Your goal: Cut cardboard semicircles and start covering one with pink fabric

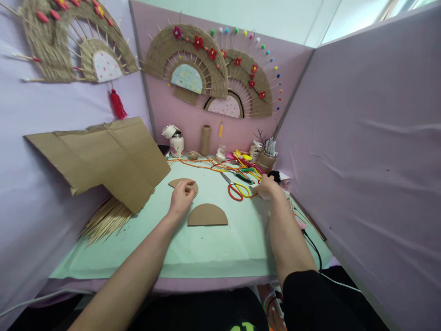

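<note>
My left hand (182,196) is over a cardboard half-circle (174,183) on the table, its fingers loosely bent and a gap between thumb and forefinger. Closer to me lies a second cardboard half-circle (207,216), flat, its straight edge facing me. My right hand (268,186) reaches to the back right, beside a black item (274,175). Its fingers are partly hidden, so I cannot make out a grip. Just left of it are scissors with red and yellow handles (235,192) and green-handled pliers (244,177).
A large cut cardboard sheet (113,156) leans at left above a bundle of thin sticks (106,218). A twine roll (205,140), a white jar (177,145) and a brown pot (267,161) line the back. Decorated fans (206,43) hang on the partition. A cable (315,248) runs off the right edge.
</note>
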Motion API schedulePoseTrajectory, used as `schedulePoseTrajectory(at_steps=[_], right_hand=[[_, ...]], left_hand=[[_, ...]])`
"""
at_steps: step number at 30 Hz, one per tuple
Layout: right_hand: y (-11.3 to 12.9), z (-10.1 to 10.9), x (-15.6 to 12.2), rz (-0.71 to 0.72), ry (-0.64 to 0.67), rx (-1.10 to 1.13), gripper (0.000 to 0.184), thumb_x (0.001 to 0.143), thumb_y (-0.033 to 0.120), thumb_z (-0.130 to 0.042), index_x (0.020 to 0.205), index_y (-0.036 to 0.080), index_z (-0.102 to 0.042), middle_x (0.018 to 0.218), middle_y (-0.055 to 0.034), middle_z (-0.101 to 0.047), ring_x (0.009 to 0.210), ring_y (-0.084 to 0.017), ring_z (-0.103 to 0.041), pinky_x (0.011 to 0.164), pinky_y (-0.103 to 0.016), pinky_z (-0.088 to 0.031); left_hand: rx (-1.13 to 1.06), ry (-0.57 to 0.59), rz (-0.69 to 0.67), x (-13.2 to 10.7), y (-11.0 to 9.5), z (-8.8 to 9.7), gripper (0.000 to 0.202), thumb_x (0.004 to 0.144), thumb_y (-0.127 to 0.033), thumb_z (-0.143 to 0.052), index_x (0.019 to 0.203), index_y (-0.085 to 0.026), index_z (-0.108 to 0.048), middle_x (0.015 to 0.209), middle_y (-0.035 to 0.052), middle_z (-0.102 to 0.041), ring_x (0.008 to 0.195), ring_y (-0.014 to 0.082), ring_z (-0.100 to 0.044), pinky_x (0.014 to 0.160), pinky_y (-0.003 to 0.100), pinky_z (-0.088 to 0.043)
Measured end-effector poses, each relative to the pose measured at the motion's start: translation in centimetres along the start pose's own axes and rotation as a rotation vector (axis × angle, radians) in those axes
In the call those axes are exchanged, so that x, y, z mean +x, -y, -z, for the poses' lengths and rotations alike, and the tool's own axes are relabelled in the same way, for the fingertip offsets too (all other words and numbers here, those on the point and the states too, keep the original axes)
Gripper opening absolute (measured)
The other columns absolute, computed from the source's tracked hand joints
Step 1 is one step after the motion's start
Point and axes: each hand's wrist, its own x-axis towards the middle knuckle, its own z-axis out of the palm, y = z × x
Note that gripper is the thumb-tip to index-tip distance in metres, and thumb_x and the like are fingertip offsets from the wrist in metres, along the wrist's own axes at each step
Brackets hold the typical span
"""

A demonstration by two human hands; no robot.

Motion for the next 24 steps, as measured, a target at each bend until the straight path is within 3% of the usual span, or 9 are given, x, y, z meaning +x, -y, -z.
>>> schedulePoseTrajectory(at_steps=[4,9,12,16,18,21,24], right_hand=[[2.1,2.3,1.9,0.001,0.082,-0.081,0.074,0.055,0.038,-0.082,0.122,0.016,-0.057,0.133,-0.0244,-0.049,0.111,-0.037,-0.059,0.085,-0.049,-0.049],[3.1,5.1,3.5,0.08,0.147,-0.136,0.065,0.049,0.029,-0.085,0.11,0.015,-0.066,0.125,-0.0212,-0.057,0.103,-0.034,-0.063,0.082,-0.043,-0.051],[3.3,5.9,4.0,0.144,0.091,-0.123,0.075,0.058,0.034,-0.081,0.126,0.015,-0.057,0.139,-0.0235,-0.045,0.111,-0.036,-0.059,0.088,-0.042,-0.049],[3.5,5.4,4.9,0.2,-0.085,-0.082,0.092,0.063,0.039,-0.081,0.143,0.02,-0.039,0.154,-0.0224,-0.023,0.129,-0.037,-0.046,0.102,-0.047,-0.04],[2.9,4.6,5.2,0.184,-0.029,-0.118,0.083,0.06,0.035,-0.083,0.133,0.015,-0.051,0.147,-0.024,-0.035,0.125,-0.037,-0.05,0.099,-0.047,-0.042],[1.1,2.8,4.9,0.167,0.164,-0.193,0.048,0.05,0.021,-0.087,0.094,0.013,-0.07,0.11,-0.0171,-0.066,0.102,-0.031,-0.064,0.086,-0.039,-0.049],[-1.1,1.0,4.0,0.169,0.261,-0.232,0.031,0.043,0.015,-0.087,0.068,0.015,-0.068,0.078,-0.0078,-0.069,0.086,-0.026,-0.066,0.077,-0.033,-0.05]], left_hand=[[0.002,0.012,0.001,0.0,0.2,0.1,0.028,0.072,-0.017,-0.05,0.096,-0.017,-0.066,0.105,0.0077,-0.066,0.073,0.0164,-0.065,0.067,0.029,-0.053],[-0.013,0.022,0.006,0.1,0.2,0.0,0.026,0.073,-0.018,-0.05,0.094,-0.017,-0.066,0.104,0.007,-0.065,0.071,0.0155,-0.065,0.065,0.028,-0.053],[-0.024,0.038,-0.001,0.1,0.3,-0.2,0.025,0.074,-0.018,-0.051,0.092,-0.017,-0.067,0.104,0.0067,-0.064,0.07,0.0155,-0.065,0.064,0.029,-0.052],[-0.022,0.059,0.002,0.1,0.5,-0.1,0.025,0.075,-0.019,-0.05,0.093,-0.017,-0.067,0.101,0.0066,-0.065,0.07,0.0159,-0.066,0.064,0.029,-0.052],[-0.009,0.06,0.013,0.1,0.6,-0.1,0.026,0.074,-0.018,-0.05,0.093,-0.017,-0.067,0.1,0.0067,-0.066,0.07,0.0162,-0.066,0.065,0.03,-0.053],[-0.02,0.068,0.033,0.1,0.4,-0.2,0.025,0.074,-0.019,-0.051,0.093,-0.017,-0.067,0.098,0.0068,-0.068,0.069,0.0162,-0.066,0.065,0.03,-0.054],[-0.037,0.079,0.025,0.0,0.0,-0.3,0.023,0.074,-0.021,-0.051,0.09,-0.018,-0.067,0.095,0.0066,-0.069,0.066,0.0154,-0.065,0.063,0.029,-0.054]])
